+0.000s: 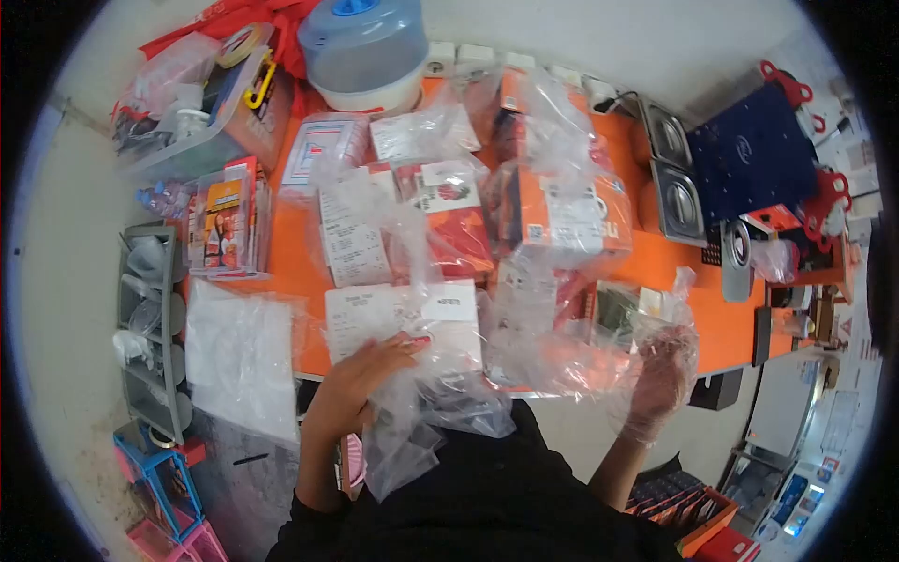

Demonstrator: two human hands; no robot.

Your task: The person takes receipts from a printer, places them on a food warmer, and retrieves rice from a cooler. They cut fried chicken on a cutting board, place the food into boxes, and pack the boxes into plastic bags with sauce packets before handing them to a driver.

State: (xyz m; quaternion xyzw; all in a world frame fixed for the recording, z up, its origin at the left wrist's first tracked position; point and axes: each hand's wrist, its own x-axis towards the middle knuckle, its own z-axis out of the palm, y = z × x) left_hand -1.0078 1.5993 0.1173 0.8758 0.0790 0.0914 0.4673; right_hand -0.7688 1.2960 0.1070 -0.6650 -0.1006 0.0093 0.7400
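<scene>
My bare left hand (373, 377) rests with its fingers stretched out over a white box with a printed receipt (363, 314), inside a clear plastic bag (403, 445) whose loose end hangs over the table's front edge. My right hand (661, 373) wears a clear plastic glove. Its fingers are curled at the edge of another clear plastic bag (571, 361). A dark green packet (616, 311) lies just beyond that hand. Behind are bagged orange boxes (571, 220) and a bagged red and white box (454, 225) beside a long receipt (354, 239).
A stack of flat clear bags (241, 356) lies on the orange table (716, 332) at left. Further back stand a leaflet holder (223, 223), a tub of supplies (211, 131) and a blue-lidded container (363, 51). Lidded metal pans (679, 197) and a dark blue box (757, 155) are at right.
</scene>
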